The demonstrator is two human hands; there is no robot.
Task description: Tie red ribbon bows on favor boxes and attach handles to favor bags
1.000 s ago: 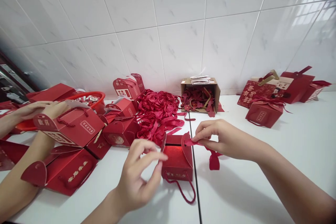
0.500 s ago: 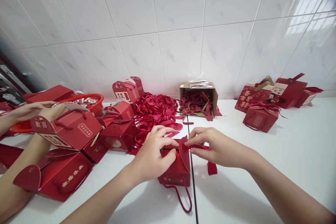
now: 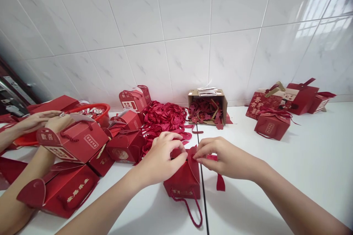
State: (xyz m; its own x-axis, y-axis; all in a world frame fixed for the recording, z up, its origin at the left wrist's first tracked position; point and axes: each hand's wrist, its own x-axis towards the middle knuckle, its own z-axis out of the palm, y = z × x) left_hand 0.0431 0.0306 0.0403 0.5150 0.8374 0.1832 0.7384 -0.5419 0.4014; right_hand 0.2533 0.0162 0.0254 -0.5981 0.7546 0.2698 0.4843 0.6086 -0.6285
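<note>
A small red gift box with rounded top flaps stands in front of me, its twisted cord handle drooping onto the table. Curled over the box's top from the left, my left hand grips it with thumb and fingers, though the far fingertips are partly hidden. At the right flap, my right hand pinches a red ribbon close to the hole. The ribbon's loose end hangs below that hand's fingers.
A heap of red ribbons and a cardboard box of ribbon pieces lie by the wall. Several red gift boxes stand left, beside a red basin and another person's hands. More boxes stand right.
My right fingertips have drawn closer to the flap's hole with the ribbon, and its loose end has swung slightly. The left hand stays on the box. The other person's hands have shifted slightly.
</note>
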